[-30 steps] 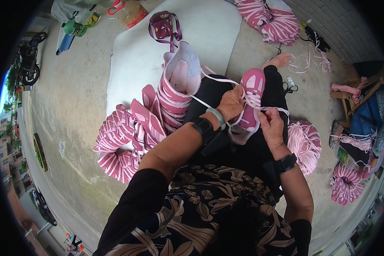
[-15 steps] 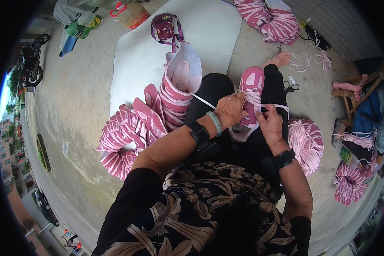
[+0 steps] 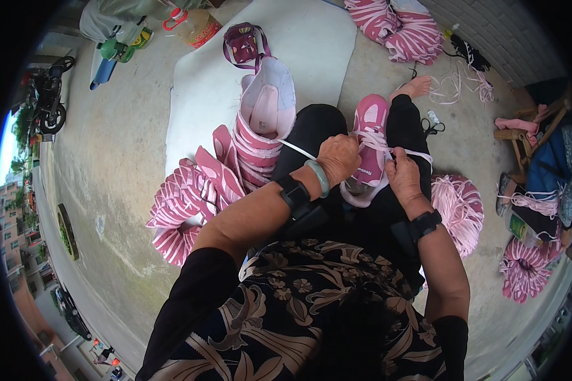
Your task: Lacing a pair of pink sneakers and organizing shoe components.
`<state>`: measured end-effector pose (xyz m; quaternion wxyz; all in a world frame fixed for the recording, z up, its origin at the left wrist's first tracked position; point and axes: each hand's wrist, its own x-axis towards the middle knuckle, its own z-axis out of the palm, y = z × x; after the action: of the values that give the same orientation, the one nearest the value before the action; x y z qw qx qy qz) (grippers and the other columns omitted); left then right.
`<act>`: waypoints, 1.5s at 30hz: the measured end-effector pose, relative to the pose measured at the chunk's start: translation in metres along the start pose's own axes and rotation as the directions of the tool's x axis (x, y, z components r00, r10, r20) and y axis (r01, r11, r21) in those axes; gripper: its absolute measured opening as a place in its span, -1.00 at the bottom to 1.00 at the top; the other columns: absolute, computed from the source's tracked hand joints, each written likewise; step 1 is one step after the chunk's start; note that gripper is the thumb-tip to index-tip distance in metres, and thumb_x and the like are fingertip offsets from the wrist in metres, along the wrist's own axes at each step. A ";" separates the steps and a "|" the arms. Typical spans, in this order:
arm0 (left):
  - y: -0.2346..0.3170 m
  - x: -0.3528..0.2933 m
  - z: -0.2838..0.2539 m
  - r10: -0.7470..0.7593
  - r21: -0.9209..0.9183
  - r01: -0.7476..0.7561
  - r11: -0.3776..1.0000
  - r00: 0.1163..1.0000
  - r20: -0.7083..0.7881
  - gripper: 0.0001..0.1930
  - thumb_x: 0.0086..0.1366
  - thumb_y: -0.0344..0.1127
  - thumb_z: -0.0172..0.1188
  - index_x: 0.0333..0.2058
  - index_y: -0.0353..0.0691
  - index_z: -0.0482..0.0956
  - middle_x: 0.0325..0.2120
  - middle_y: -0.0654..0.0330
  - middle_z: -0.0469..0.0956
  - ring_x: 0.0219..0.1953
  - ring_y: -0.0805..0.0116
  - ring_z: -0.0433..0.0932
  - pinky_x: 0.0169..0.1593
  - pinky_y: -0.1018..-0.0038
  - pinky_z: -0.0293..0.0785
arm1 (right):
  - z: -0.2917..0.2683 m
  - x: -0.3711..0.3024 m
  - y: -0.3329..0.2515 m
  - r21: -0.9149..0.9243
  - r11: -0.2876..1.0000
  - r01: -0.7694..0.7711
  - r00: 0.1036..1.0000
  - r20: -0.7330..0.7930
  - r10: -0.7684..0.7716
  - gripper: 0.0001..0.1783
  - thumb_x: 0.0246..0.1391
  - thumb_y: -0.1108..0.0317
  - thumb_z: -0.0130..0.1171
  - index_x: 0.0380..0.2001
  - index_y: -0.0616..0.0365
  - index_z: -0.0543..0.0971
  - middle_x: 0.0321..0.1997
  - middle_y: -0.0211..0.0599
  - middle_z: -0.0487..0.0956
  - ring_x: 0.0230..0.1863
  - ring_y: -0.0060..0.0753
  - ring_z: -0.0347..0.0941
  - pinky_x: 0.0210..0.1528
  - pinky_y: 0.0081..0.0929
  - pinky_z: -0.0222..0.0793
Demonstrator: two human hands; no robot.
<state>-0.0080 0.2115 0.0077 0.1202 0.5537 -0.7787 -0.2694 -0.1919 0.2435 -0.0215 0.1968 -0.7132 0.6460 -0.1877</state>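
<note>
A pink shoe upper (image 3: 370, 166) with white laces (image 3: 370, 138) across its front lies between my thighs, toe pointing away. My left hand (image 3: 339, 157) is closed at its left edge, pinching the lace, whose loose white end runs left from under the hand. On the other side my right hand (image 3: 405, 174) pinches the lace near the eyelets, and a strand trails right over my leg. The fingertips partly hide where the lace passes. Left of my thigh stands a tall nested stack of pink uppers (image 3: 251, 152), with a fanned ring of more uppers (image 3: 179, 203) beside it.
A bundle of pink laces (image 3: 459, 213) lies by my right leg, with black scissors (image 3: 434, 127) farther out. A small purple bag (image 3: 241, 44) rests on the white sheet (image 3: 200, 95). More bundled uppers (image 3: 416, 41) lie far right, and a wooden chair (image 3: 526, 143) stands at right.
Both hands have drawn slightly apart at the shoe upper, the right one moving a little outward. The lace between them at the eyelets sits closer to the upper.
</note>
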 end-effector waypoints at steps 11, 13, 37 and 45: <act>0.004 -0.002 -0.004 0.001 -0.070 0.001 0.998 0.999 0.032 -0.83 -0.11 -0.39 0.02 -0.49 -0.35 0.40 -0.56 -0.12 0.46 -0.36 -0.06 0.45 -0.22 0.17 0.36 | -0.006 0.003 -0.050 0.028 0.979 0.203 0.973 -0.119 -0.199 -0.84 -0.16 0.38 0.07 -0.41 0.07 0.41 -0.38 -0.24 0.40 -0.39 -0.12 0.41 -0.39 -0.29 0.34; 0.003 -0.002 -0.004 0.021 -0.089 -0.020 0.996 1.000 0.009 -0.83 -0.11 -0.40 0.01 -0.49 -0.34 0.41 -0.57 -0.11 0.47 -0.37 -0.07 0.45 -0.23 0.16 0.35 | 0.002 0.009 -0.056 0.012 0.982 0.191 0.976 -0.105 -0.189 -0.83 -0.17 0.37 0.07 -0.40 0.08 0.44 -0.39 -0.24 0.41 -0.39 -0.12 0.42 -0.38 -0.31 0.34; 0.049 0.016 0.000 0.458 -0.323 -0.428 0.844 0.889 0.020 -0.89 0.05 -0.33 0.05 -0.49 -0.22 0.48 -0.56 0.04 0.45 -0.43 0.05 0.46 -0.34 0.28 0.38 | -0.089 -0.042 -0.042 -0.435 0.859 0.270 0.958 0.028 -0.287 -0.90 -0.14 0.48 0.04 -0.47 0.20 0.37 -0.53 -0.19 0.31 -0.57 -0.15 0.35 -0.53 -0.28 0.26; 0.043 0.027 -0.003 0.528 -0.491 -0.373 0.787 0.819 0.225 -0.90 0.04 -0.36 0.13 -0.51 -0.27 0.52 -0.66 0.08 0.45 -0.54 0.17 0.47 -0.40 0.43 0.38 | -0.083 -0.040 -0.038 -0.324 0.914 0.245 0.955 -0.081 -0.284 -0.85 -0.22 0.47 0.08 -0.46 0.17 0.40 -0.51 -0.23 0.32 -0.60 -0.16 0.32 -0.53 -0.32 0.26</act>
<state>-0.0507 0.1961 0.0313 0.1590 0.2510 -0.8201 -0.4891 -0.2071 0.2832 0.0689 0.0139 -0.8029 0.5759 -0.1535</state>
